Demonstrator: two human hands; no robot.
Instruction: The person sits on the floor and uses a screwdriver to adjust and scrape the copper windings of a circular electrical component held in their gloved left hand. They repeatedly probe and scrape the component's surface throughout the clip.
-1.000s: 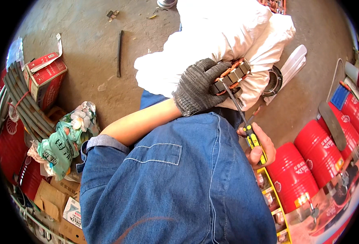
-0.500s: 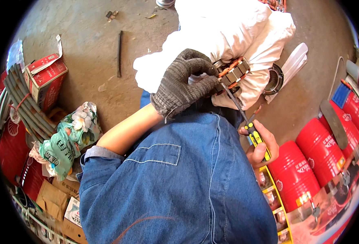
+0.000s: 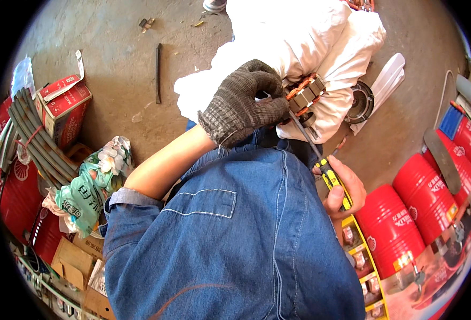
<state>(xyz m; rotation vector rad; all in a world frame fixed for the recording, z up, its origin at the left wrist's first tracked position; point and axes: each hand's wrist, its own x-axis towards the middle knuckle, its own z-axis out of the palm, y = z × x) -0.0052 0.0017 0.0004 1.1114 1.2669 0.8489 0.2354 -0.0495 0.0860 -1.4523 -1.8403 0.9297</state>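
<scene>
My left hand (image 3: 242, 100), in a dark grey knit glove, has its fingers closed on a motor stator (image 3: 307, 98) with grey steel poles and orange copper windings. It is held over a white cloth (image 3: 278, 45). My bare right hand (image 3: 348, 183) is wrapped round the yellow-and-black handle of a screwdriver (image 3: 332, 178). The screwdriver's shaft slants up and left, and its tip meets the stator's lower edge beside the gloved fingers. Whether the tip presses into the windings cannot be made out.
A dark round metal ring (image 3: 359, 102) lies right of the cloth, next to a white strip (image 3: 382, 85). Red drums (image 3: 390, 229) and a yellow parts rack (image 3: 371, 261) stand at right. Left are a red box (image 3: 64, 106), coiled grey hose (image 3: 40, 138) and bags (image 3: 86, 194). A black rod (image 3: 158, 73) lies on the floor.
Both hands keep their grip on the stator and the screwdriver. The gloved hand has shifted very slightly, and the whole view has tilted a little.
</scene>
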